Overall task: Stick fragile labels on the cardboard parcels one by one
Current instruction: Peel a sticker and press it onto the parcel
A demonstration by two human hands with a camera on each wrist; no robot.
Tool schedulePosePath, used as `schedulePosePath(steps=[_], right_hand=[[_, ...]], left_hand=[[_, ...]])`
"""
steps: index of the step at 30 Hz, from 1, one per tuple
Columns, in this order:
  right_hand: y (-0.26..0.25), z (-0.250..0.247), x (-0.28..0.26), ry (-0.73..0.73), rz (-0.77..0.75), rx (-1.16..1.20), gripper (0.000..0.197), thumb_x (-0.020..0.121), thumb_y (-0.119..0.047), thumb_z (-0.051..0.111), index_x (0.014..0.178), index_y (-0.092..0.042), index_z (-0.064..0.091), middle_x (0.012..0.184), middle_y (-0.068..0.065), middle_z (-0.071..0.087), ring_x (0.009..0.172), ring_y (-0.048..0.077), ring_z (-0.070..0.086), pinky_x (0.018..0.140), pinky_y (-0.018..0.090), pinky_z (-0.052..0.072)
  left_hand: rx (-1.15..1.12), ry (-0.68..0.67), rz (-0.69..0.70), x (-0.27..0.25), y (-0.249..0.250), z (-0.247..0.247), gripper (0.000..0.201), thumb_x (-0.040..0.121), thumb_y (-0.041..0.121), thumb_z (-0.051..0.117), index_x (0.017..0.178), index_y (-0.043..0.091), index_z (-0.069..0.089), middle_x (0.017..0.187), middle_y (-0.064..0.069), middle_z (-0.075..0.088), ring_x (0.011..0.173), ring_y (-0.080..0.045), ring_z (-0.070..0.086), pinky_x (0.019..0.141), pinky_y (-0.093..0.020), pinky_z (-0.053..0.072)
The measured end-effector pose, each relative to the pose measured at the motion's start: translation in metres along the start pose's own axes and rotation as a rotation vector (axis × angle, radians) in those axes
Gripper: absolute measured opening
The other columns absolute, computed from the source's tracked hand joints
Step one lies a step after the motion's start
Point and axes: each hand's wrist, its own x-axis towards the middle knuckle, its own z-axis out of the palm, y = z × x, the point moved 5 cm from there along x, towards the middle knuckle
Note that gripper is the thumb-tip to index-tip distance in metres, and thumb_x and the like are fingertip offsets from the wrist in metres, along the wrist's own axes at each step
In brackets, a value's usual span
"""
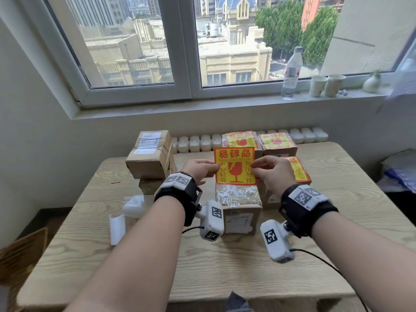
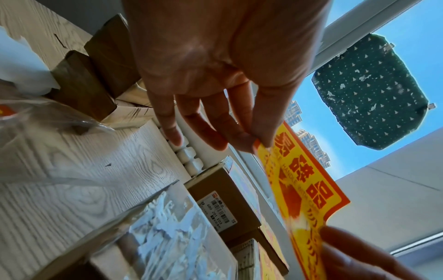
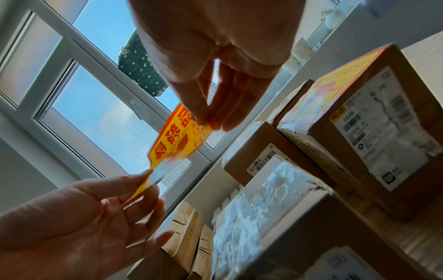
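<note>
A red and yellow fragile label (image 1: 234, 165) (image 2: 299, 181) (image 3: 178, 139) hangs upright in the air between both hands. My left hand (image 1: 210, 170) pinches its left edge with thumb and fingers (image 2: 256, 140). My right hand (image 1: 256, 168) pinches its right edge (image 3: 203, 121). Right below and behind the label stands a cardboard parcel (image 1: 239, 212) whose top is covered with torn tape and white paper scraps. Three parcels with labels stuck on top sit beyond it: two at the back (image 1: 242, 139) (image 1: 277, 143) and one at the right (image 1: 298, 171).
Two plain stacked parcels (image 1: 149, 155) stand at the left of the wooden table (image 1: 225, 266). White backing paper and plastic (image 1: 128, 212) lie at the table's left. A bottle (image 1: 291, 73) and paper cups (image 1: 327, 85) stand on the windowsill.
</note>
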Motion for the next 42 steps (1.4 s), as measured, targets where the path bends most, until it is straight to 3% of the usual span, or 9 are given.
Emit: schedulePosePath(steps=[4,7,9,12,15,20,25,30,42], right_hand=[[0.006,-0.003,0.002,0.018,0.005,-0.024,0.02,0.083,0.0,0.069,0.076,-0.019,0.07,0.082,0.003,0.071,0.08,0.017,0.07,0.075,0.034,0.059],[0.013,-0.001,0.001,-0.024,0.028,-0.037,0.02,0.082,0.001,0.07,0.078,-0.018,0.069,0.083,0.004,0.072,0.079,0.018,0.071,0.076,0.037,0.06],[0.018,0.001,-0.002,-0.047,0.047,-0.053,0.021,0.082,0.002,0.069,0.078,-0.018,0.07,0.083,0.006,0.072,0.079,0.021,0.071,0.077,0.039,0.06],[0.026,0.005,-0.006,-0.064,0.073,-0.102,0.024,0.081,0.002,0.07,0.076,-0.022,0.069,0.085,0.007,0.073,0.079,0.023,0.071,0.078,0.037,0.06],[0.037,0.007,-0.01,-0.066,0.106,-0.136,0.022,0.081,-0.001,0.072,0.078,-0.023,0.069,0.087,0.005,0.074,0.078,0.018,0.071,0.071,0.03,0.059],[0.049,0.007,-0.014,-0.064,0.139,-0.189,0.015,0.082,-0.007,0.073,0.088,-0.021,0.072,0.093,0.002,0.072,0.079,0.009,0.066,0.059,0.018,0.05],[0.052,0.007,-0.011,-0.033,0.136,-0.247,0.022,0.084,-0.011,0.072,0.105,-0.017,0.073,0.105,0.003,0.071,0.089,0.013,0.064,0.067,0.02,0.049],[0.056,0.008,-0.011,-0.041,0.109,-0.341,0.03,0.083,-0.016,0.073,0.113,-0.016,0.071,0.111,0.002,0.069,0.092,0.012,0.061,0.074,0.021,0.049],[0.059,0.014,-0.01,-0.031,0.056,-0.432,0.037,0.081,-0.016,0.075,0.118,-0.016,0.069,0.106,0.001,0.071,0.089,0.01,0.062,0.08,0.021,0.048]], left_hand=[[0.094,0.009,0.034,-0.002,-0.003,0.003,0.02,0.078,0.018,0.077,0.096,0.012,0.071,0.089,0.0,0.073,0.081,-0.009,0.065,0.073,-0.025,0.045],[0.147,0.057,0.049,-0.001,-0.008,-0.001,0.016,0.076,0.019,0.079,0.088,0.011,0.071,0.089,-0.001,0.073,0.079,-0.008,0.064,0.061,-0.022,0.042],[0.17,0.061,0.025,0.0,-0.014,-0.001,0.011,0.077,0.02,0.078,0.079,0.013,0.069,0.086,-0.001,0.074,0.077,-0.008,0.064,0.064,-0.024,0.047],[0.175,0.042,-0.039,0.003,-0.028,0.002,0.013,0.078,0.02,0.078,0.074,0.014,0.067,0.089,-0.003,0.074,0.08,-0.012,0.066,0.08,-0.034,0.054],[0.158,0.034,-0.081,0.006,-0.041,0.007,0.018,0.076,0.022,0.08,0.074,0.014,0.064,0.097,-0.004,0.071,0.086,-0.013,0.063,0.07,-0.031,0.056],[0.177,0.033,-0.077,0.006,-0.051,0.011,0.016,0.082,0.023,0.075,0.075,0.016,0.062,0.079,0.002,0.068,0.076,-0.011,0.058,0.059,-0.025,0.045],[0.198,0.063,-0.048,0.01,-0.053,0.015,0.021,0.074,0.021,0.081,0.088,0.017,0.066,0.083,0.002,0.065,0.074,-0.011,0.056,0.064,-0.026,0.049],[0.208,0.156,-0.059,0.016,-0.062,0.016,0.046,0.065,0.029,0.087,0.099,0.021,0.057,0.098,-0.002,0.066,0.088,-0.018,0.064,0.086,-0.04,0.055],[0.18,0.22,-0.051,0.022,-0.067,0.019,0.037,0.068,0.024,0.085,0.085,0.021,0.053,0.093,-0.004,0.066,0.084,-0.02,0.068,0.08,-0.04,0.059]])
